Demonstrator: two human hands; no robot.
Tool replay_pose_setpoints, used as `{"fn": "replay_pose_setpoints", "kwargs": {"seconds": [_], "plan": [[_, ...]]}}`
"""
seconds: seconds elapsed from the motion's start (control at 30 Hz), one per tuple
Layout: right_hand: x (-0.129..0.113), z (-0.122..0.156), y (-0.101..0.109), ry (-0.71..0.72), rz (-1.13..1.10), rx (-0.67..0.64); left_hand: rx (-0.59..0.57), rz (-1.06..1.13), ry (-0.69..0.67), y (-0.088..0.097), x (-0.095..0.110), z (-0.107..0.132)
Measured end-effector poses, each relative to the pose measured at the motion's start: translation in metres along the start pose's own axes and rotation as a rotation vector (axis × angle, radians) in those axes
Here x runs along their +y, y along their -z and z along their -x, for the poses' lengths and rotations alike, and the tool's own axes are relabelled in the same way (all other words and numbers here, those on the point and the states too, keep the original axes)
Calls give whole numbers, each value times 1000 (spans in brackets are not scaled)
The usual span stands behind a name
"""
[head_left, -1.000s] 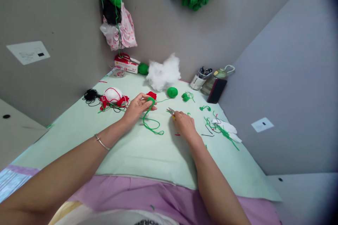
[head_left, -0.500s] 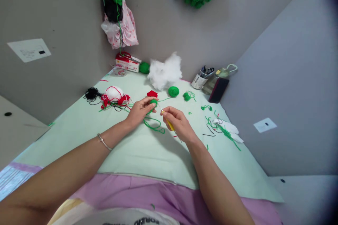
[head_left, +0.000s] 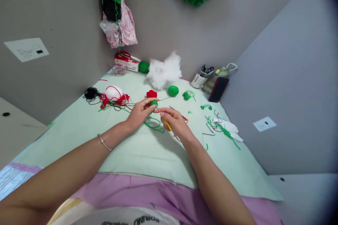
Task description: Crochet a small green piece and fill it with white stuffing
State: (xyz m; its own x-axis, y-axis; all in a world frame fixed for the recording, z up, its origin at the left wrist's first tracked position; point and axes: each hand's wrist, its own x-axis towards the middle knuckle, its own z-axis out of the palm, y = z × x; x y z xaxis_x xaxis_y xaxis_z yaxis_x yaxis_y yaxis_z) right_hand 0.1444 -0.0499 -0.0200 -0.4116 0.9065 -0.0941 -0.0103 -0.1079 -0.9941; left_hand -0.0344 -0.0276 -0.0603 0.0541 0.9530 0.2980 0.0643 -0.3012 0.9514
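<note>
Between the thumb and fingers of my left hand (head_left: pixel 141 113) is a small green crochet piece (head_left: pixel 154 103), partly covered by the fingers. My right hand (head_left: pixel 174 121) grips a crochet hook (head_left: pixel 168 124) with a yellow handle, its metal tip at the green piece. A red crochet piece (head_left: pixel 151 94) lies just beyond my left fingertips. Green yarn (head_left: pixel 154 124) loops on the table below the hands, and a strand runs to a green yarn ball (head_left: pixel 173 91). Beside my right hand, small scissors (head_left: pixel 185 119) are partly hidden behind it.
White stuffing (head_left: pixel 164 71) is heaped at the back. To the left sit a white ball with red yarn (head_left: pixel 114 94) and black yarn (head_left: pixel 91 93). A pen cup (head_left: pixel 198 79), a bottle (head_left: pixel 223 72) and a phone (head_left: pixel 218 89) stand back right. Yarn scraps (head_left: pixel 227 133) lie at right.
My right hand has moved slightly left, bringing the hook to the green piece. The scissors now show beside that hand. My left hand stays nearly in place.
</note>
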Motion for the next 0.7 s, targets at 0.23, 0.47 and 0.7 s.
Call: {"fn": "replay_pose_setpoints", "kwargs": {"seconds": [0.23, 0.47, 0.7], "plan": [[-4, 0, -1, -59, -109, -25, 0, -16, -31, -2, -2, 2], [-1, -5, 2, -75, -157, -31, -29, -1, -2, -6, 1, 4], [4, -1, -12, 46, -7, 94, -62, 36, 39, -11, 5, 2]]}}
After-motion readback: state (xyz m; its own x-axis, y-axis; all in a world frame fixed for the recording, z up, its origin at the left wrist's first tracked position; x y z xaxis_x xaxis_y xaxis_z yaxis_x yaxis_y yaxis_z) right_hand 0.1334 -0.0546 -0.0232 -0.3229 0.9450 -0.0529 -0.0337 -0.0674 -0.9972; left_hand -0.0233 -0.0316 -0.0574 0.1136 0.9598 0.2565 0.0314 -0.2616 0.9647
